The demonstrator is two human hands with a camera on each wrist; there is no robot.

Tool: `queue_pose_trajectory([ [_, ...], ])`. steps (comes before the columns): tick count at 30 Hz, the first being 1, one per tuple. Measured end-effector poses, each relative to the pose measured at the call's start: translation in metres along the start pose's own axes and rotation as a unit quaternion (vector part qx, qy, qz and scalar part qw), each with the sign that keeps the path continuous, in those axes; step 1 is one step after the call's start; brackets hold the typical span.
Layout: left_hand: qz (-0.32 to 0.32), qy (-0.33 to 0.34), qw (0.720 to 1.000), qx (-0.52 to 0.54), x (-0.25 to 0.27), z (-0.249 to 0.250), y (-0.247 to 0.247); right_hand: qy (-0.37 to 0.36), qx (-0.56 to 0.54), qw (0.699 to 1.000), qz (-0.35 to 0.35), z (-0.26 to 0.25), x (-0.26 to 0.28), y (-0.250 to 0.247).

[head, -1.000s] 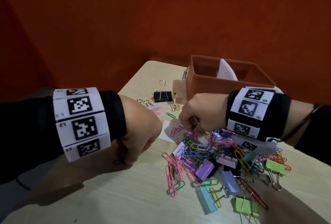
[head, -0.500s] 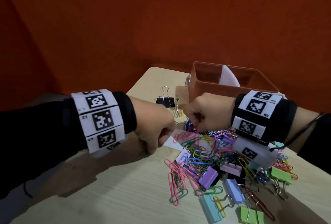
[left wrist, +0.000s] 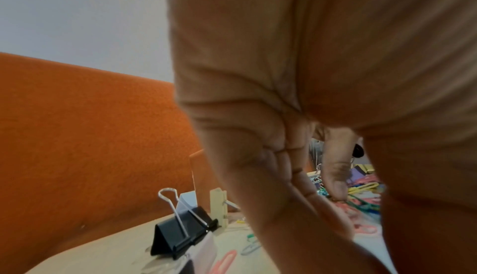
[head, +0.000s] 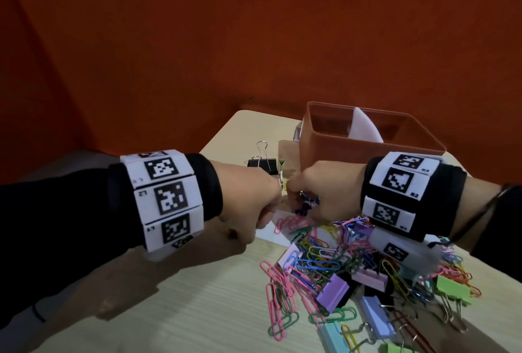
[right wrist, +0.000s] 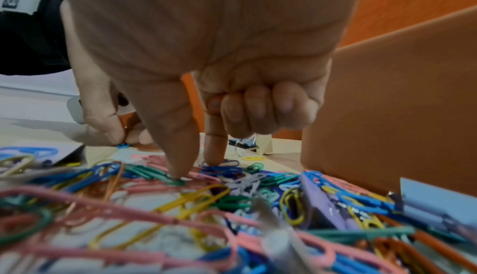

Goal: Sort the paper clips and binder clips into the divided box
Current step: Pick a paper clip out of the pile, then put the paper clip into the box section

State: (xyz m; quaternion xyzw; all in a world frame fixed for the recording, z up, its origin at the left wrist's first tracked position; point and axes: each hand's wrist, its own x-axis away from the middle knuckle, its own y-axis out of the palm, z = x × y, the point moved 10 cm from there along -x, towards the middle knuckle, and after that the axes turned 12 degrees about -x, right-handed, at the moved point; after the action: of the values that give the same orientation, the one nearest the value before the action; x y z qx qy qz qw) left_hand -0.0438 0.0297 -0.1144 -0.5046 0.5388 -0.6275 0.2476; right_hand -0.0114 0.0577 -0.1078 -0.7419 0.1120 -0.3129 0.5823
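Observation:
A heap of coloured paper clips and pastel binder clips [head: 353,268] covers the table's right half. The orange divided box [head: 367,143] with a white divider [head: 364,126] stands behind it. My right hand [head: 299,197] is at the heap's far edge. In the right wrist view its thumb tip rests on a green paper clip [right wrist: 178,181] and its forefinger on blue paper clips [right wrist: 222,168], with the other fingers curled. My left hand [head: 265,211] is close beside it and pinches a small blue paper clip [right wrist: 122,146].
A large black binder clip [head: 262,165] and a cream binder clip [left wrist: 219,207] stand left of the box, with a few stray paper clips [left wrist: 251,245] nearby. A white paper slip [head: 271,225] lies under the heap's left edge. Bare wood lies at the front left.
My left hand has moved right and now nearly touches the right hand. The right hand stays at the far edge of the heap, its fingers still among blue clips.

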Motion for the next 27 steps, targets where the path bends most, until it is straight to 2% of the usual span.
queue_pose_trajectory([
  [9, -0.031, -0.005, 0.999, 0.016, 0.0, -0.001, 0.008, -0.001, -0.003, 1.0, -0.014, 0.004, -0.012, 0.005],
  [13, -0.01, 0.003, 0.999, 0.053, -0.003, -0.009, -0.001, 0.009, -0.03, 0.999, 0.024, 0.008, -0.008, -0.004],
  [17, -0.006, 0.008, 0.992, 0.126, -0.009, -0.018, -0.008, 0.012, -0.107, 0.992, 0.069, 0.019, -0.003, -0.02],
  [21, 0.021, 0.0, 0.988, 0.151, -0.019, -0.018, -0.019, 0.021, -0.194, 0.98, 0.037, 0.028, 0.002, -0.018],
  [25, 0.03, -0.014, 0.984, 0.173, -0.028, -0.015, -0.021, 0.061, -0.188, 0.979, 0.042, 0.039, 0.008, -0.018],
  [27, 0.037, 0.003, 0.988, 0.149, -0.031, -0.008, -0.022, 0.077, -0.199, 0.975, 0.056, 0.043, 0.011, -0.016],
])
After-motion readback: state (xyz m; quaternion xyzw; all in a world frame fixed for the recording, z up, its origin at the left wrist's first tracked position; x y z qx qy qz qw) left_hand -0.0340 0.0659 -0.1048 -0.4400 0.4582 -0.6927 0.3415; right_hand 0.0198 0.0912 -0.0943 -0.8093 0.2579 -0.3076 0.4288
